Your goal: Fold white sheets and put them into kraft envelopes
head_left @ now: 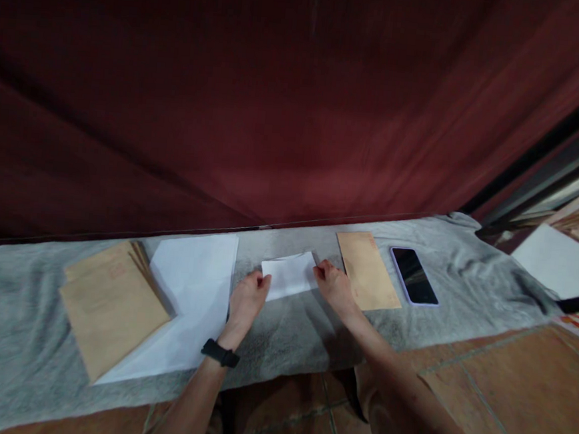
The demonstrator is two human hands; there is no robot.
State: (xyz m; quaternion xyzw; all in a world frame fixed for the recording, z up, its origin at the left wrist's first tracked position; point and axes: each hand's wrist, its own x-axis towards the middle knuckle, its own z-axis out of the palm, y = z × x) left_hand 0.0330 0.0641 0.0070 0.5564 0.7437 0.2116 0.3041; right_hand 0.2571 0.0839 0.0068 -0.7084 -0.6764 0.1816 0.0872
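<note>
A folded sheet of white paper (pixel 289 276) lies in front of me on the grey cloth, stretched between my two hands. My left hand (pixel 248 298), with a black band on its wrist, pinches the paper's left end. At the opposite end my right hand (pixel 334 284) grips the upper right corner, fingers closed. Just right of that hand lies a brown envelope (pixel 369 271), flat on the cloth. To the left of my left hand is a stack of larger white paper sheets (pixel 202 304), partly covered by several brown envelopes (pixel 112 310).
A phone with a purple edge (pixel 415 277) lies right of the single envelope. The grey cloth (pixel 289 347) covers a long narrow surface, with dark red fabric (pixel 275 142) rising behind it. Tiled floor (pixel 516 389) shows in front, and a white sheet (pixel 561 262) lies far right.
</note>
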